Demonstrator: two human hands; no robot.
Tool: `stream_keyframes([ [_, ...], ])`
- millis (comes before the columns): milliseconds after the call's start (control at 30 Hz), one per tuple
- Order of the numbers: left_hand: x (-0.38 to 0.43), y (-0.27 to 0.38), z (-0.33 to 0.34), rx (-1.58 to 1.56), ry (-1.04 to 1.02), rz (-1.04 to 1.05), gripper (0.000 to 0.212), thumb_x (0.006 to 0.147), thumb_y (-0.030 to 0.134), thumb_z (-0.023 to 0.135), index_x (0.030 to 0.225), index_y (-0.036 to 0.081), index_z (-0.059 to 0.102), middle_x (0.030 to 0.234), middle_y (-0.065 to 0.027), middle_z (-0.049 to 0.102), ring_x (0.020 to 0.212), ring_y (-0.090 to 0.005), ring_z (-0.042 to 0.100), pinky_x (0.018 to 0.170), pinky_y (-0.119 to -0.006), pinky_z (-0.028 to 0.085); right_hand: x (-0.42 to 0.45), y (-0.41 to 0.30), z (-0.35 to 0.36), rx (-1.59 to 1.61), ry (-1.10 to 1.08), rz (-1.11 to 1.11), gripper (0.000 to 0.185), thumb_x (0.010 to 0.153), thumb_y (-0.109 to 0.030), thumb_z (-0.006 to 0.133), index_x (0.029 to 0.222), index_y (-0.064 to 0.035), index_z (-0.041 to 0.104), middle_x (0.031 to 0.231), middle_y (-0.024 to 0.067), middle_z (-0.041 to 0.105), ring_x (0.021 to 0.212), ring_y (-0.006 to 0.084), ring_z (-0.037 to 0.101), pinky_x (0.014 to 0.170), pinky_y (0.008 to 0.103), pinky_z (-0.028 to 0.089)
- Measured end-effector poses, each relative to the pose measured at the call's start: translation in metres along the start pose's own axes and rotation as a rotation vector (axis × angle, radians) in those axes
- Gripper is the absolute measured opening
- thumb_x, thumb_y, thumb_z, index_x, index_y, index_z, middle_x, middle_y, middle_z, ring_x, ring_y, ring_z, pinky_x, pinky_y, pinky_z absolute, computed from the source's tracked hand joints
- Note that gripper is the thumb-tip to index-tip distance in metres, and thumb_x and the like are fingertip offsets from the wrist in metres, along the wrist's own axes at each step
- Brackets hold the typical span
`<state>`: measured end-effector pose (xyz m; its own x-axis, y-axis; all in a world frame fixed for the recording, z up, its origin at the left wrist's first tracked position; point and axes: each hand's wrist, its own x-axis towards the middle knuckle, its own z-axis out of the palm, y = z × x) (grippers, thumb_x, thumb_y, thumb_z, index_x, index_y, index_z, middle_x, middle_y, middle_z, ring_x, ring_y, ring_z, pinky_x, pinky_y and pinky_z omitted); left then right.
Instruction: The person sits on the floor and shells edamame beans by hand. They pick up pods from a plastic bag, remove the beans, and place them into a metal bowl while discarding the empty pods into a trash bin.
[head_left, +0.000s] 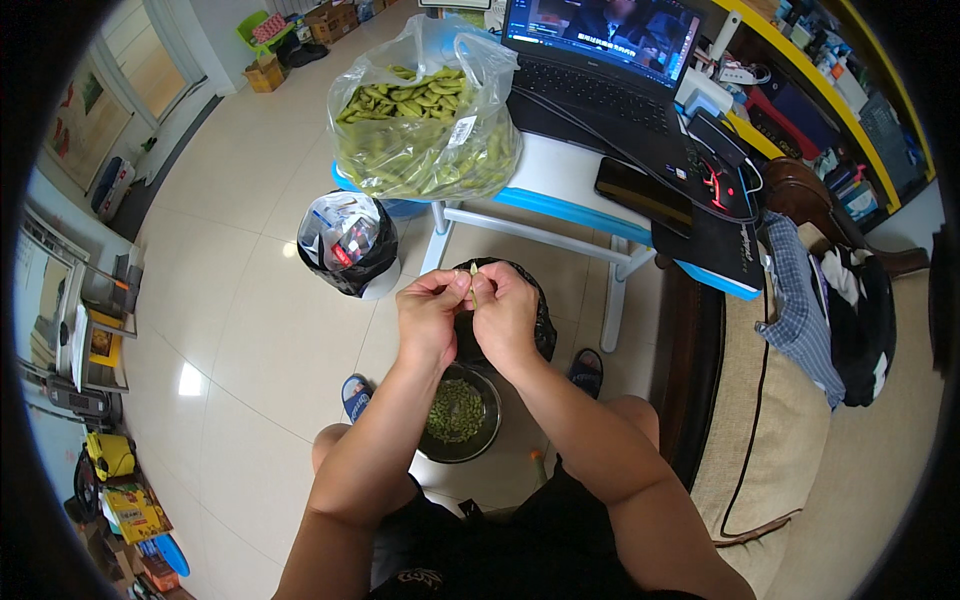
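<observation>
Between the fingertips of both hands is one green soybean pod (474, 285), held roughly upright. My left hand (431, 309) pinches it from one side, and my right hand (507, 306) from the other. Below my wrists, a steel bowl (491, 442) on the floor contains loose shelled green beans (455, 411). A container lined with a black plastic bag (545, 322) sits just under my hands, which hide most of it. Up on the table, a clear plastic bag (450, 161) is full of unshelled soybean pods (409, 97).
The white-and-blue table (559, 161) also carries a laptop (600, 90), a phone (643, 196) and a lit mouse (718, 187). A lined trash bin (382, 259) stands by its leg. At right is a sofa (780, 450) with clothes (806, 307) on it.
</observation>
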<state>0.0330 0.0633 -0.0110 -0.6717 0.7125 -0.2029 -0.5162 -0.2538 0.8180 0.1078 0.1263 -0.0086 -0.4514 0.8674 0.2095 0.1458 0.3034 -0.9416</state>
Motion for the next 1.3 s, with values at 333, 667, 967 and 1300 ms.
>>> stream_keyframes([
  [333, 0.001, 0.005, 0.009, 0.223, 0.055, 0.09, 0.006, 0.085, -0.001, 0.063, 0.082, -0.006, 0.062, 0.072, -0.0084, 0.063, 0.058, -0.013, 0.055, 0.055, -0.026, 0.047, -0.002, -0.003, 0.001, -0.198, 0.06, -0.126, 0.007, 0.084, -0.006, 0.056, 0.082, 0.0004, 0.054, 0.078, 0.0201, 0.058, 0.074, 0.0407, 0.056, 0.067, 0.0485, 0.044],
  [667, 0.006, 0.001, 0.003, 0.132, 0.082, 0.051, 0.007, 0.086, -0.002, 0.062, 0.08, -0.006, 0.061, 0.072, -0.0083, 0.062, 0.058, -0.0137, 0.055, 0.055, -0.026, 0.046, 0.0, -0.002, 0.006, -0.248, 0.081, -0.16, 0.008, 0.083, -0.006, 0.056, 0.082, 0.0012, 0.051, 0.077, 0.0209, 0.058, 0.075, 0.0413, 0.056, 0.067, 0.0486, 0.043],
  [967, 0.012, -0.003, -0.001, -0.038, 0.111, -0.025, 0.005, 0.087, -0.001, 0.061, 0.083, -0.004, 0.06, 0.074, -0.008, 0.061, 0.062, -0.0142, 0.058, 0.057, -0.027, 0.049, 0.001, -0.005, 0.008, -0.241, 0.088, -0.2, 0.01, 0.082, -0.007, 0.059, 0.085, -0.0004, 0.053, 0.083, 0.0184, 0.058, 0.08, 0.0389, 0.056, 0.069, 0.0469, 0.044],
  [1300, 0.006, 0.007, 0.004, 0.092, 0.129, 0.112, 0.005, 0.086, -0.004, 0.06, 0.081, -0.004, 0.059, 0.075, -0.0073, 0.061, 0.06, -0.0137, 0.058, 0.058, -0.026, 0.051, 0.006, -0.022, -0.02, -0.432, -0.223, -0.26, 0.015, 0.08, -0.013, 0.065, 0.079, 0.0001, 0.057, 0.081, 0.0182, 0.062, 0.078, 0.0389, 0.059, 0.068, 0.047, 0.047],
])
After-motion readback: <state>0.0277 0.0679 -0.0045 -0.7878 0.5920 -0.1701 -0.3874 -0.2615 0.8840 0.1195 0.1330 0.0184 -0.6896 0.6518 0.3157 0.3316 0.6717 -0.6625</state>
